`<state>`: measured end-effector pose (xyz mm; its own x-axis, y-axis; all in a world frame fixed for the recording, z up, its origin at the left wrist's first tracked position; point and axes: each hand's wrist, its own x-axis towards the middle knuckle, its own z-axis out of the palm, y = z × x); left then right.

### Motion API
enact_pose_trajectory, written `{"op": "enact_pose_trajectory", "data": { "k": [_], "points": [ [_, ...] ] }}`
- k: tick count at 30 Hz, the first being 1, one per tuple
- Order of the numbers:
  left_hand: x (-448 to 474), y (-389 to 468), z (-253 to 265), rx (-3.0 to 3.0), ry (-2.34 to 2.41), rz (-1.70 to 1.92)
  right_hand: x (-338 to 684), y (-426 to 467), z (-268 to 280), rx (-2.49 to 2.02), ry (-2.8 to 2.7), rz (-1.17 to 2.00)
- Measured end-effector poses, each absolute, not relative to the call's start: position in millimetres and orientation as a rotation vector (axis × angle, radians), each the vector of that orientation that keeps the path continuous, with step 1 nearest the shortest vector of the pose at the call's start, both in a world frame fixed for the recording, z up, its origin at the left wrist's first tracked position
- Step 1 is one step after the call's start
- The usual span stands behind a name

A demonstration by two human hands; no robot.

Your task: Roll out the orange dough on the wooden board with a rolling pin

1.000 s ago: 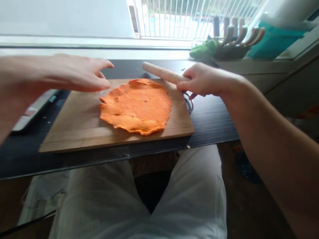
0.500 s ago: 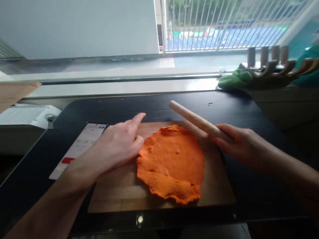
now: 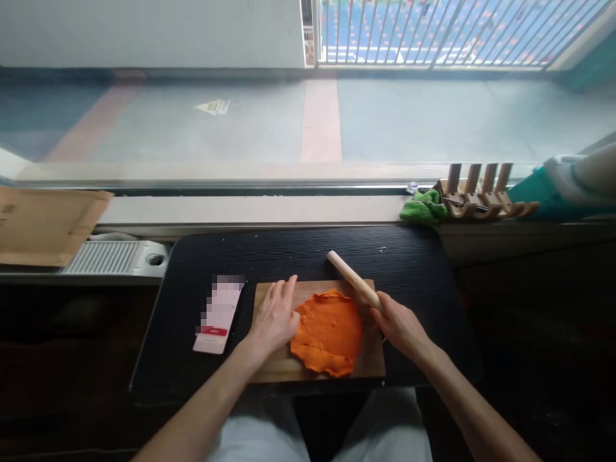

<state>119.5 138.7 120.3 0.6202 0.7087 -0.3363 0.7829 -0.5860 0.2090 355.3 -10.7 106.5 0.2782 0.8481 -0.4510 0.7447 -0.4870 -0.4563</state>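
A flat, uneven sheet of orange dough [image 3: 327, 333] lies on a wooden board [image 3: 373, 360], its edge ragged and its surface slightly bumpy. At the dough's left edge is my left hand [image 3: 277, 316], palm down with fingers stretched out; the thumb is at the rim of the sheet. My right hand [image 3: 399, 326] grips one end of a pale wooden rolling pin [image 3: 353, 278]. The pin slants away to the upper left, over the board's far right corner, and its free end points toward the window.
A phone [image 3: 220, 321] lies left of the board on the black table [image 3: 298, 250]. Along the windowsill [image 3: 250, 209] are a green cloth [image 3: 423, 208] and a wooden rack with upright slats [image 3: 474, 192]. A brown paper bag [image 3: 48, 224] is at far left, above a white radiator [image 3: 118, 258].
The camera view has tilted down and drawn back, so the table looks smaller and my legs show. My right hand keeps its grip on the rolling pin; my left stays at the dough's left edge.
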Motion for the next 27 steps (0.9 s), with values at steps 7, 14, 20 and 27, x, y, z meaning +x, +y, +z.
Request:
{"op": "enact_pose_trajectory", "data": {
  "k": [7, 14, 20, 27],
  "points": [
    [125.8, 134.7, 113.7, 2.520, 1.260, -0.390, 351.4, -5.4, 108.3, -2.404, -1.538, 0.995],
    [119.3, 144.6, 116.5, 2.601, 1.118, -0.449, 343.2, -6.3, 113.3, -2.461, -1.439, 1.026],
    [114.1, 149.4, 110.5, 2.623, 1.046, -0.414, 348.8, -4.0, 115.0, -2.454, -1.502, 0.998],
    [129.2, 142.4, 118.3, 2.653, 1.183, -0.467, 355.7, -2.5, 112.3, -2.387, -1.524, 1.061]
  ]
}}
